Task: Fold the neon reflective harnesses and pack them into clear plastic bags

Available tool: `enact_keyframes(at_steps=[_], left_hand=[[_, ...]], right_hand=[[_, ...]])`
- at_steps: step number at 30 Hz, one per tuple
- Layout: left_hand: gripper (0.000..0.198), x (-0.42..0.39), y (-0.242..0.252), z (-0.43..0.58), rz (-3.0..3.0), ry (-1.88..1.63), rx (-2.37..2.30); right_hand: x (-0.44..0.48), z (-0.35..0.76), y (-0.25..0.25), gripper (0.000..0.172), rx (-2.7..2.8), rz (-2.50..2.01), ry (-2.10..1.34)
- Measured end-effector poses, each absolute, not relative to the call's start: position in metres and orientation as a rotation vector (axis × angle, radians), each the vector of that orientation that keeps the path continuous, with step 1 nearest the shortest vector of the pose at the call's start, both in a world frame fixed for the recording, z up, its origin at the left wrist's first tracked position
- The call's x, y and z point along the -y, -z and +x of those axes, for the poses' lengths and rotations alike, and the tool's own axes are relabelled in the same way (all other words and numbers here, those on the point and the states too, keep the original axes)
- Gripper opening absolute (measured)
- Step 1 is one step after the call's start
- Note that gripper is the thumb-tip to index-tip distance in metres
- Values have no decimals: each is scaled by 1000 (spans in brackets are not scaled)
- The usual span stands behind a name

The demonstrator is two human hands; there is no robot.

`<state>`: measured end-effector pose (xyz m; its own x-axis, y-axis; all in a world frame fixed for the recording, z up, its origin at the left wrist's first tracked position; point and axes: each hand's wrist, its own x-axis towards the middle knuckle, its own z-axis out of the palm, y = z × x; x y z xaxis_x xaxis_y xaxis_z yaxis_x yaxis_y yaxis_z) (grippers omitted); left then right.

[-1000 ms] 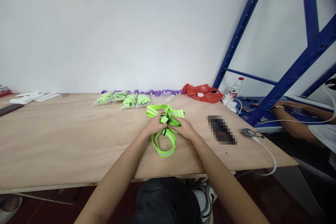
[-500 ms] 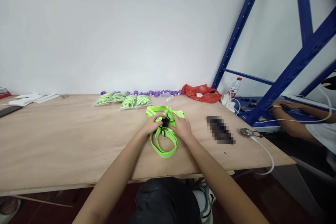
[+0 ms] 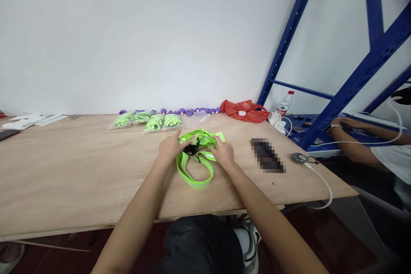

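A lime-green reflective strap point(image 3: 195, 183) with a grey stripe lies bunched on the wooden table, one loop spread toward me. Its black plastic buckle point(image 3: 190, 150) sits at the left of the bundle. My left hand point(image 3: 169, 149) is closed at the bundle's left edge, the thumb reaching over the strap beside the buckle. On the right side, my right hand point(image 3: 224, 153) pinches the gathered strap between thumb and fingers. The fingertips of both hands are partly hidden by the webbing.
Behind the strap are bagged green straps point(image 3: 154, 123), purple pieces point(image 3: 192, 111) along the wall and a red plastic bag point(image 3: 245, 111). To the right lie a pixelated dark object point(image 3: 268, 156) and a round device point(image 3: 299, 158) with a white cable. Another person's arms point(image 3: 353, 143) are beyond a blue frame.
My left hand has shifted left from the middle of the bundle, and the buckle has moved left with it. My right hand stays on the right side. The view has shifted slightly.
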<state>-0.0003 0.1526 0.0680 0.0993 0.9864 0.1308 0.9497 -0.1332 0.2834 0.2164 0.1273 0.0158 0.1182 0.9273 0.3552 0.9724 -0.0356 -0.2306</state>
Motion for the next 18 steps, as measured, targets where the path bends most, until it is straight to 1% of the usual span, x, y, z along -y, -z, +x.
enact_keyframes(at_steps=[3,7,9,11,14,18], left_hand=[[77,-154,-77,-9,2174,-562,-2072],[72,-156,-85,-20,2056,-809,-2145],[60,-155,-85,-17,2095,-933,-2017],[46,-152,-81,-6,2226,-996,-1728],[33,-147,-68,19,2409,-899,-1362],[23,-145,-50,42,2408,-757,-1279]], right_hand=[[-128,219,-14,38,1749,-1991,86],[-130,225,-11,29,1618,-1917,-48],[-131,226,-10,27,1573,-1871,-79],[-130,226,-10,24,1549,-1841,-101],[-128,225,-10,22,1535,-1797,-142],[-127,224,-9,19,1489,-1670,-231]])
